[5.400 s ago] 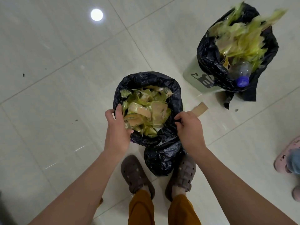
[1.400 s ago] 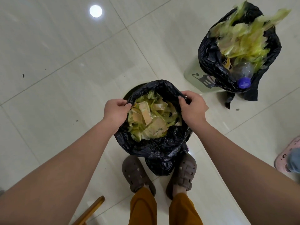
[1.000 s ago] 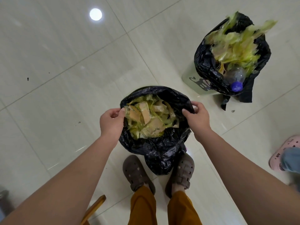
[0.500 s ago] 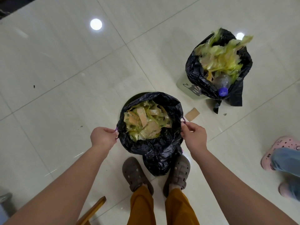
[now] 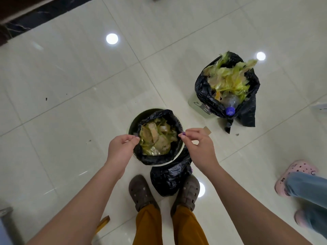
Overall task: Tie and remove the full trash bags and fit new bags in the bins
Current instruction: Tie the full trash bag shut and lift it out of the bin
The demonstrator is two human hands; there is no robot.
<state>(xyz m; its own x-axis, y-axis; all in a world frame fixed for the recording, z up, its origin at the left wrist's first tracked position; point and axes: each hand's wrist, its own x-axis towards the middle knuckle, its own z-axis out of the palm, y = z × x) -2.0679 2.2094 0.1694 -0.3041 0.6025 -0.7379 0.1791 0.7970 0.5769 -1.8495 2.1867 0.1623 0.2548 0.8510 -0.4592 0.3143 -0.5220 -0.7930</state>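
A round bin [image 5: 134, 121] stands on the floor in front of my feet, lined with a full black trash bag [image 5: 155, 159] of yellow-green and tan scraps. My left hand [image 5: 122, 149] pinches a thin purple drawstring at the bag's left rim. On the right rim my right hand [image 5: 198, 145] pinches the other end of the drawstring. A second pale bin [image 5: 196, 105] stands at the far right with its own full black bag [image 5: 247, 110], open, with a clear bottle with a purple cap on top.
A crumpled black bag [image 5: 168, 181] lies between my brown clogs. A scrap of cardboard [image 5: 207, 130] lies on the tiles by the near bin. Another person's feet in pink clogs [image 5: 293, 175] stand at the right. A wooden piece [image 5: 102, 222] shows at bottom left.
The bag's mouth has been lifted off the rim and gathered inward, exposing the bin's rim. Both hands shifted from gripping the plastic edge to pinching the drawstring. The camera has risen.
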